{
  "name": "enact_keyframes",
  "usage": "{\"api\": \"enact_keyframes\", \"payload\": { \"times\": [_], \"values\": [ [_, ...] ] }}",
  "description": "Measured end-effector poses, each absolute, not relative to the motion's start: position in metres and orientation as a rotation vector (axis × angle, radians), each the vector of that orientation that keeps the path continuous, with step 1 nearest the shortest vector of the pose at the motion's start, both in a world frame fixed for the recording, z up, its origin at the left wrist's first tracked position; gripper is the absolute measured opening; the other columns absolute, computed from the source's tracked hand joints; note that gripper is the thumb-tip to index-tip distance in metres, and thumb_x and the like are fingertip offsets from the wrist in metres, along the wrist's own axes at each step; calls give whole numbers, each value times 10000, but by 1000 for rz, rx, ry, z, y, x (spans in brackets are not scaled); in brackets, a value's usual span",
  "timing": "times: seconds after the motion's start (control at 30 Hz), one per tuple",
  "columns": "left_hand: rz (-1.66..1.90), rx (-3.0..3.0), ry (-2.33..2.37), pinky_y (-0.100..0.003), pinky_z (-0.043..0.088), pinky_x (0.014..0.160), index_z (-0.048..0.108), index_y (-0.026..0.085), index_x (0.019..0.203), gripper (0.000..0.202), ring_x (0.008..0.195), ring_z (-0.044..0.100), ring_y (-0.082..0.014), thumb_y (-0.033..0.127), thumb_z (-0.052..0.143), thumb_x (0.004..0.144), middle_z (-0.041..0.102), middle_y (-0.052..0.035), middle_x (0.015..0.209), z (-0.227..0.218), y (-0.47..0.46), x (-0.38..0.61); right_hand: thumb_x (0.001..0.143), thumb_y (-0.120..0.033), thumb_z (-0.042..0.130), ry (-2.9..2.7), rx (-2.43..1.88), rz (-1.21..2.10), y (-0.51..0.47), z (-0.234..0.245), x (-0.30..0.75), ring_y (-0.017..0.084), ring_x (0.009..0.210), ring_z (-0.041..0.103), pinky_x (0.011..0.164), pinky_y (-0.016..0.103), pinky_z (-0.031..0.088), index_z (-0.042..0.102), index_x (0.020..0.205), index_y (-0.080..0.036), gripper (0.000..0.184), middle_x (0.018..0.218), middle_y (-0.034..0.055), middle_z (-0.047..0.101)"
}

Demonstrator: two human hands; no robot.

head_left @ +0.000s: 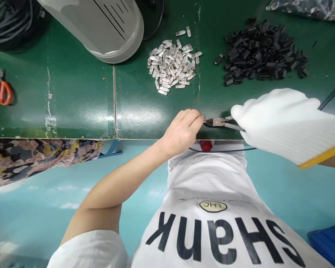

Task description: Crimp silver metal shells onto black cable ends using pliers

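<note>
At the table's front edge, my bare left hand [184,129] is closed, its fingertips pinched together. A thin black cable [226,150] comes out from under this hand and hangs below the edge; the pinched end is mostly hidden by the fingers. My right hand [279,121], in a white knit glove with a yellow cuff, grips the handles of small pliers [219,122]. The dark jaws of the pliers meet my left fingertips. Beyond my hands lie a pile of silver metal connectors [171,63] and a heap of black plastic shells [261,52].
A grey machine housing [111,28] stands at the back left of the green table [145,111]. Coiled black cable [13,22] and orange-handled scissors [6,93] lie far left. A plastic bag [309,8] is back right. A blue crate [328,243] sits on the floor.
</note>
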State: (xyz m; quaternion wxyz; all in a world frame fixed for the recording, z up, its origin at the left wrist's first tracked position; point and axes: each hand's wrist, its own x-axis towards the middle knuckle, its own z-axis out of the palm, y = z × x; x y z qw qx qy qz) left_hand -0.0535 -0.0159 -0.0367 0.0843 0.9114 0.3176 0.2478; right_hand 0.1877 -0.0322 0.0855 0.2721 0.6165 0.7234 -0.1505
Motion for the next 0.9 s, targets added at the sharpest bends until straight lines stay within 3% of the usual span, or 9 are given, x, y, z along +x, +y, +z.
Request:
{"api": "enact_keyframes", "payload": {
  "times": [0.13, 0.3, 0.4, 0.53, 0.7, 0.9],
  "values": [
    [820, 2692, 921, -370, 562, 870, 672, 152, 1117, 257, 969, 661, -232, 107, 420, 1090, 699, -115, 1045, -35, -16, -53, 968, -367, 234, 2011, 1617, -267, -34, 82, 196, 423, 940, 578, 682, 418, 386, 592, 1172, -174, 455, 968, 260, 557],
    [832, 2646, 921, -359, 570, 884, 671, 157, 1071, 224, 970, 648, -227, 130, 450, 1095, 692, -109, 1022, -32, -15, -52, 872, -512, 510, 1859, 1456, -472, -12, 76, 205, 317, 763, 594, 679, 434, 419, 607, 1069, -250, 342, 917, 154, 618],
    [795, 2630, 932, -361, 570, 890, 668, 167, 1054, 230, 972, 641, -224, 141, 444, 1100, 684, -106, 1023, -31, -14, -52, 825, -542, 581, 1802, 1480, -528, -3, 78, 201, 318, 777, 602, 714, 437, 425, 604, 1071, -248, 384, 906, 146, 621],
    [834, 2631, 905, -343, 565, 883, 665, 156, 1057, 223, 971, 628, -217, 114, 448, 1086, 667, -107, 1017, -31, -14, -53, 824, -548, 576, 1824, 1470, -520, -2, 80, 197, 314, 773, 601, 717, 419, 411, 603, 1054, -235, 390, 882, 147, 618],
    [867, 2625, 893, -337, 567, 886, 661, 167, 1072, 227, 980, 632, -214, 112, 442, 1086, 662, -100, 1027, -31, -14, -53, 821, -541, 575, 1881, 1349, -522, 6, 80, 200, 218, 651, 556, 706, 375, 399, 652, 1037, -234, 383, 785, 87, 624],
    [832, 2549, 926, -352, 573, 865, 653, 189, 1043, 224, 955, 638, -219, 206, 442, 1118, 665, -94, 1002, -30, -13, -51, 830, -538, 551, 1921, 1281, -535, 14, 80, 200, 182, 650, 557, 738, 363, 401, 695, 1029, -198, 420, 768, 77, 636]
  ]
}}
